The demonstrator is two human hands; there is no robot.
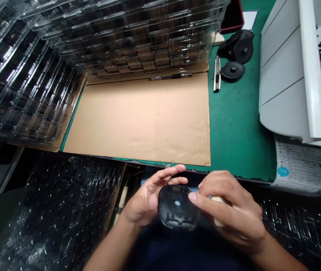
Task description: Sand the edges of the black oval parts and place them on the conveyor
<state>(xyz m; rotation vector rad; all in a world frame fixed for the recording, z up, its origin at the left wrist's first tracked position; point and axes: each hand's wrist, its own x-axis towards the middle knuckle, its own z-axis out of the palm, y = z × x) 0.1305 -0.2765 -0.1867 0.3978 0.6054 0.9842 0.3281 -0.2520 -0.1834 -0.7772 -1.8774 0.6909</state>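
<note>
My left hand (pixel 146 199) holds a round black plastic part (pixel 179 214) by its left side, with thumb and fingers around the rim. The part's inner face is turned up and shows small pegs along its edges and a hole in the middle. On the other side, my right hand (pixel 230 210) is closed around a small cream-coloured object (pixel 218 199), mostly hidden by the fingers. A fingertip of that hand lies at the part's upper right edge. Both hands are just in front of the bench edge, above my lap.
A cardboard sheet (pixel 143 120) covers part of the green bench (pixel 236 124). Clear plastic trays (pixel 126 37) are stacked behind and left. A pen (pixel 170 76), a utility knife (pixel 217 74), black round parts (pixel 233 70) and a white bin (pixel 284 75) stand around it. More trayed parts (pixel 61 203) sit lower left.
</note>
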